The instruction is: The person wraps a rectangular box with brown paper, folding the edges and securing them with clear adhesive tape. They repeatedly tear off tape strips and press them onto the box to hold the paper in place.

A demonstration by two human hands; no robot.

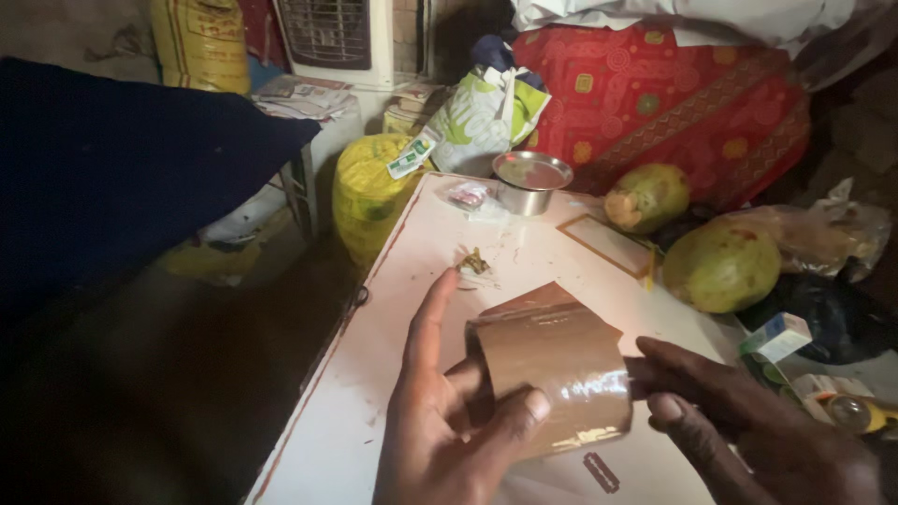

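My left hand point(440, 411) grips the brown tape roll point(552, 369), thumb across its front | my right hand point(748, 421) pinches its right edge | roll held above white table point(374, 374) | small white-green-blue box point(776, 337) just right | green-white bag point(482, 117) far behind

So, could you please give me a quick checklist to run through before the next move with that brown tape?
1. Left hand grips the brown tape roll: ok.
2. Right hand fingers touch the roll's side: ok.
3. Razor blade lies loose on the white table below the hands: not ok.
4. Free tape end found: cannot tell.
5. Steel bowl and green fruits well away from hands: ok.
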